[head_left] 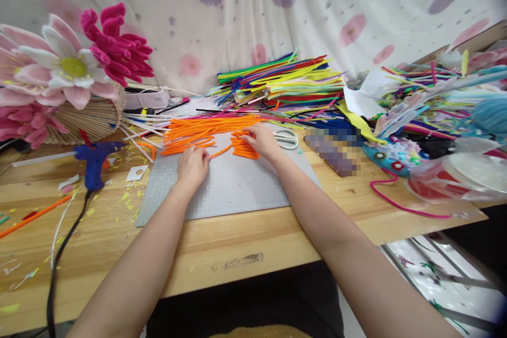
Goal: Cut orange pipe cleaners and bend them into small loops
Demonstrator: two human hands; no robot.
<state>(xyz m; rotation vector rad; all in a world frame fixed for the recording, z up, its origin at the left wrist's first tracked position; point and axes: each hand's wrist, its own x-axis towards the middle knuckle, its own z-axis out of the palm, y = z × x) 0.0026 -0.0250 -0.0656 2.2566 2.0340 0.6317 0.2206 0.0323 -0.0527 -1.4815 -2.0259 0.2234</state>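
On the grey cutting mat (245, 193) my left hand (193, 166) is closed, pinching one end of an orange pipe cleaner (221, 151) that slants up to the right. Just behind that hand lies a pile of long orange pipe cleaners (190, 132). My right hand (262, 140) rests at a smaller bundle of shorter orange pipe cleaners (246, 154), its fingers bent and closed on the bundle's upper part. Which pieces the right fingertips grip is hard to make out. Scissors with pale handles (287, 139) lie just right of my right hand.
A blue glue gun (94, 163) stands on the left with its black cord. Pipe-cleaner flowers (73, 66) rise behind it. Stacks of coloured pipe cleaners (285, 82) fill the back. A blurred-out object (332, 152) and a plastic-wrapped tub (455, 177) are on the right.
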